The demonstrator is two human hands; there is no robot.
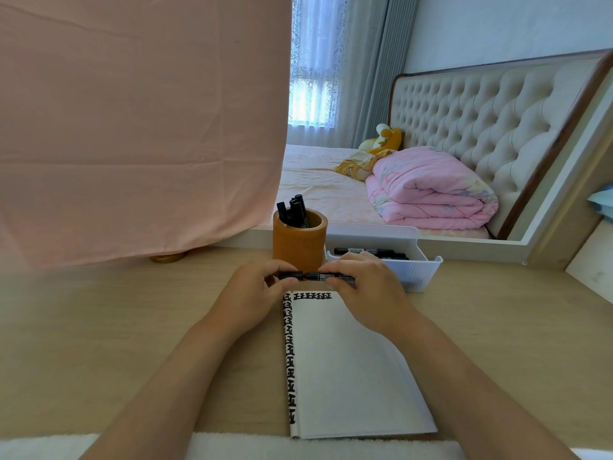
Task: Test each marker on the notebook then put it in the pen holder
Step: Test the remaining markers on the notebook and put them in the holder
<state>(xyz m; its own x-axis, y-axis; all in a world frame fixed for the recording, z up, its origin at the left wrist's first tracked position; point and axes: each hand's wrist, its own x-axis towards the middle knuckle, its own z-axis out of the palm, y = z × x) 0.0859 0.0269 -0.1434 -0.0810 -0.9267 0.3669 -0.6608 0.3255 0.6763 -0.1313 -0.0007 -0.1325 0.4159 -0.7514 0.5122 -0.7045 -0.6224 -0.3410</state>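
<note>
So, pink cloth (132,127): hangs at the far left, its hem down at the surface (99,327).
Left hand (255,287): fingers curled, pinching the marker's left end.
Pen holder (300,244): wooden cup just behind the hands, several black markers (297,214) standing in it.
Marker (315,277): black, level, held between both hands above the notebook's top edge.
Notebook (348,360): lies flat, black marks along its left margin and top.
Right hand (361,287): fingers and thumb curled round the marker's barrel.
White tray (418,270): right of the holder, spare markers (365,251) lying inside.
</note>
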